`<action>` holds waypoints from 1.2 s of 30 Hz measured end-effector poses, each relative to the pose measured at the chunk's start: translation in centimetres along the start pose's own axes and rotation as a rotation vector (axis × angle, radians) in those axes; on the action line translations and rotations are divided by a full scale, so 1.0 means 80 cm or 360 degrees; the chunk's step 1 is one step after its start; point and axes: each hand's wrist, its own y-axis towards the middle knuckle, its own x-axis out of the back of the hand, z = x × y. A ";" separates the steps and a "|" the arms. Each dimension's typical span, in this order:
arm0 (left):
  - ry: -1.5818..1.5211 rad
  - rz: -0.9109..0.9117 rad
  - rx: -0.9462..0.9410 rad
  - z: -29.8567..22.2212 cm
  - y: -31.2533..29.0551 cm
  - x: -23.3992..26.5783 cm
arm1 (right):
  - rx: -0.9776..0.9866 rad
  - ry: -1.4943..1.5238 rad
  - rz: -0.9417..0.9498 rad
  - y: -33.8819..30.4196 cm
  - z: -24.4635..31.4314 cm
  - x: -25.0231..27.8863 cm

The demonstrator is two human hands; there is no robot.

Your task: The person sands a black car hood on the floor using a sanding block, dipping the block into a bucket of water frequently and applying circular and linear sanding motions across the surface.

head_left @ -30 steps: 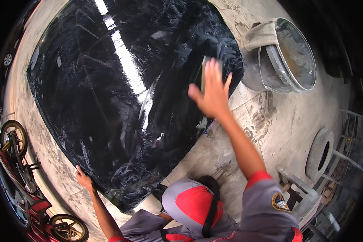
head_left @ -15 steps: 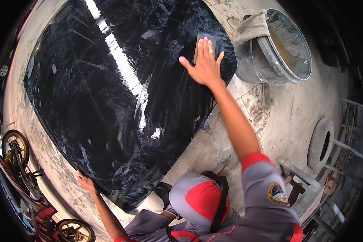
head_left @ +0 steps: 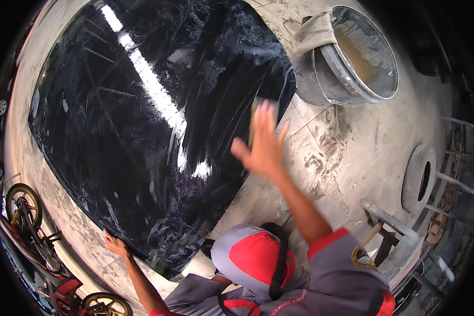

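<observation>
A large glossy black panel [head_left: 126, 179], shaped like a car hood, lies in front of me, its surface wet and streaked with pale smears. My right hand [head_left: 262, 150] is over its right part, blurred by motion. The fingers stretch out flat and the thumb stands apart. Under the fingers shows part of a thin grey and yellowish pad [head_left: 255, 118], perhaps for sanding; the rest is hidden by the hand. Down at the panel's lower left edge, my left hand [head_left: 117, 246] rests beside the rim, fingers extended. Its grip on the edge, if any, cannot be made out.
A grey stained bucket [head_left: 309, 81] with brownish liquid stands at the far right, a beige cloth [head_left: 315, 34] over its rim. Rightward are a tire [head_left: 412, 179] and a worn wooden stool [head_left: 405, 239]. A motorcycle [head_left: 47, 253] stands at the left.
My right hand has swept nearer to me down the panel's right side, the pad moving with it. My left hand stays at the edge. The whole view has shifted slightly.
</observation>
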 end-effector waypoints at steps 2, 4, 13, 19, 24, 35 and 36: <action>0.0070 0.0213 0.0199 0.012 0.008 0.017 | 0.0077 -0.0061 0.0166 -0.058 0.016 -0.018; -0.0060 0.0089 0.0096 0.002 0.002 0.004 | 0.0001 -0.0052 0.0028 -0.019 -0.007 -0.001; -0.0098 -0.0024 0.0010 -0.009 0.001 0.005 | -0.0161 -0.0011 -0.0027 -0.015 -0.018 -0.010; 0.0000 0.0100 0.0207 -0.007 0.012 -0.001 | -0.0361 -0.0059 -0.0200 0.129 -0.091 0.028; 0.0018 0.0179 0.0244 0.003 0.007 -0.002 | -0.0274 -0.0013 -0.0020 0.007 -0.033 -0.008; 0.0007 0.0079 0.0148 -0.005 0.010 0.000 | -0.0347 0.0132 -0.0178 0.042 -0.062 -0.003; 0.0015 0.0061 0.0148 -0.013 0.005 0.007 | -0.0265 0.0126 -0.0145 -0.013 -0.046 -0.024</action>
